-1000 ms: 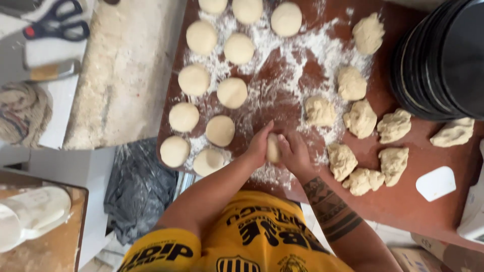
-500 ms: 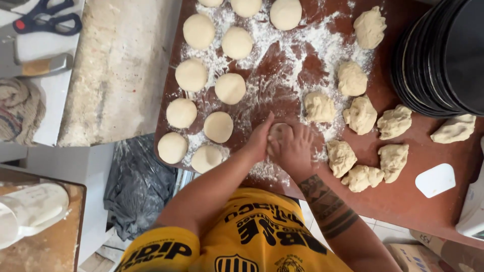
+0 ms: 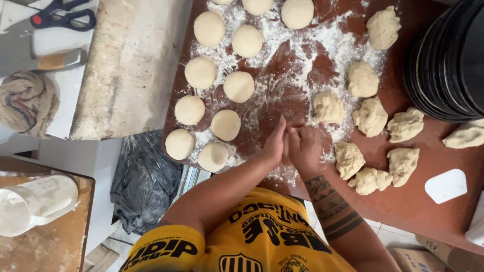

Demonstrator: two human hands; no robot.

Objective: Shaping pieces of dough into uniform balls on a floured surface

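A reddish-brown work board (image 3: pixel 433 221), dusted white with flour (image 3: pixel 322 45), fills most of the view; a pale tiled floor shows below its near edge. At far left a folded cloth (image 3: pixel 27 100) and a pair of scissors (image 3: pixel 63 19) lie on a grey surface, with a white jug (image 3: pixel 35 204) on a wooden ledge beneath them. Next comes a floured slab (image 3: pixel 131 70), and under its near edge a black plastic bag (image 3: pixel 146 184) sits on the floor.

On the board's left half, smooth round dough balls (image 3: pixel 238 86) stand in rows — some touching, most just apart. In the middle, near the board's front edge, the left hand (image 3: pixel 275 146) and right hand (image 3: pixel 305 148) press together, palms cupped shut around a piece of dough that is hidden between them. Rough, unshaped dough lumps (image 3: pixel 370 117) crowd just right of the hands — the nearest is close beside the right hand. A white scraper (image 3: pixel 446 185) lies beyond them, and a stack of black pans (image 3: pixel 448 60) blocks the far right corner. Bare board remains between the hands and the round balls.
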